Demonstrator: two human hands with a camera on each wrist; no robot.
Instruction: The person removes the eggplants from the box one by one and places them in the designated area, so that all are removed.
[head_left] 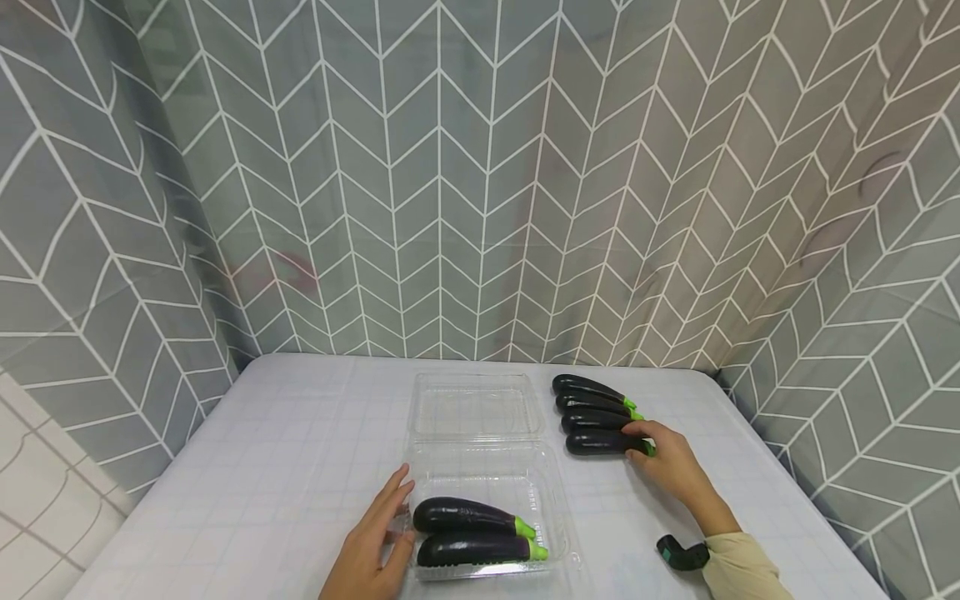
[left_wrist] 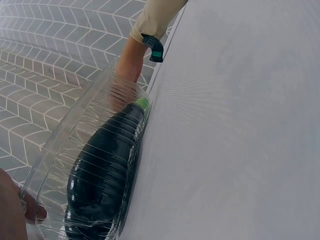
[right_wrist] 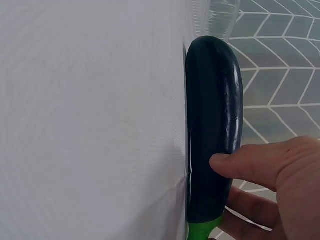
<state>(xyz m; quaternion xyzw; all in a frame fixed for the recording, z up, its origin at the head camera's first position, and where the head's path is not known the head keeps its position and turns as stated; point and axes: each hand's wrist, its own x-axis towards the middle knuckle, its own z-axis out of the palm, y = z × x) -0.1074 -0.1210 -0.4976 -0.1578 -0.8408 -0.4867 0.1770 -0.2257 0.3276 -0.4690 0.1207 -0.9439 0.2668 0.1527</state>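
My right hand (head_left: 667, 462) holds the nearest eggplant (head_left: 596, 442) of a row at the right, near its green stem. In the right wrist view the thumb lies on one side of this eggplant (right_wrist: 212, 110), other fingers behind it, and its length rests along the white cloth. A clear plastic clamshell box (head_left: 558, 508) stands in front with its lid (head_left: 476, 408) folded back. Two eggplants (head_left: 468, 548) lie side by side in its base, stems to the right. My left hand (head_left: 371, 542) touches the box's left edge, fingers fairly straight; its fingertips show at the rim (left_wrist: 31, 187).
Three more eggplants (head_left: 588, 385) lie in the row beyond the held one, stems to the right. A dark curved device (head_left: 682, 554) is at the right wrist, by the beige sleeve (head_left: 742, 567). A patterned curtain (head_left: 480, 183) borders the table (head_left: 300, 450) at back and sides.
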